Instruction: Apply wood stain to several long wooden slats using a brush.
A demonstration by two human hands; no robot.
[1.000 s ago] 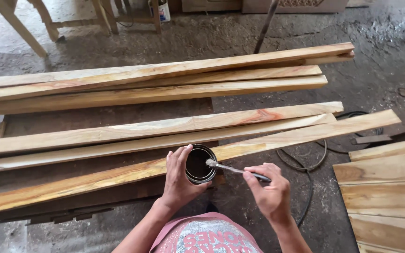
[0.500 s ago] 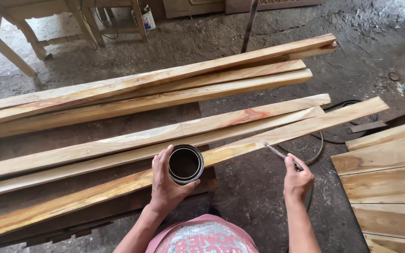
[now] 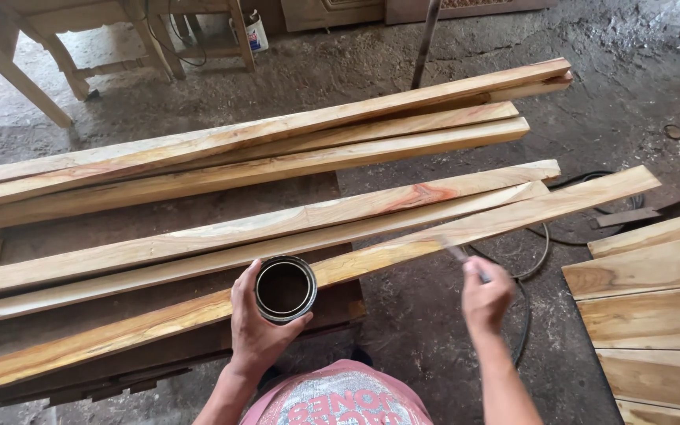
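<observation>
Holding a small round tin [image 3: 285,289] of dark stain, the left hand [image 3: 257,327] wraps its fingers round the tin's side, just over the near edge of the low workbench [image 3: 159,334]. Further right, the right hand [image 3: 485,299] pinches a slim brush [image 3: 466,261], bristles touching the nearest long plank [image 3: 403,248]. Looks like the brushing-on step is underway; I'd guess the next stroke needs steady pressure along the grain.

We have one head-worn view – looking steeply down and forward, close over long pale wooden planks [image 3: 277,228] – grey concrete floor [image 3: 631,118] beyond.
</observation>
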